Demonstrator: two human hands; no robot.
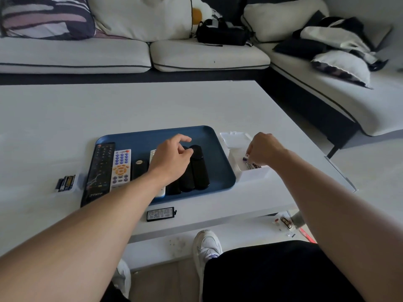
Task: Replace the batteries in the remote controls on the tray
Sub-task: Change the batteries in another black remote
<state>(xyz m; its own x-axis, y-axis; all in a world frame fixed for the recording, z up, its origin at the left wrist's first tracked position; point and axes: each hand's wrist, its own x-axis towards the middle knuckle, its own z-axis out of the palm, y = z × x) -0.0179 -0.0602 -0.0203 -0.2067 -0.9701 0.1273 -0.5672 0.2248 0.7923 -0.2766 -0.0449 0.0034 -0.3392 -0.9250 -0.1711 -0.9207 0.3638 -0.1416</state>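
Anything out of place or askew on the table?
The long black remote control at the blue plastic tray's left end overhangs the tray's near rim. A small black battery cover lies loose on the white table, in front of the tray. Nothing looks spilled or damaged.

The left hand (172, 159) covers the white remote (158, 191) beside the blue tray's (218, 168) black remotes (198, 168); labels on the batteries (250, 165) are unreadable.

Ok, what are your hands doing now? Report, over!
Left hand over black remote on tray, grip unclear. Right hand reaching into white battery box. Nothing blocking.
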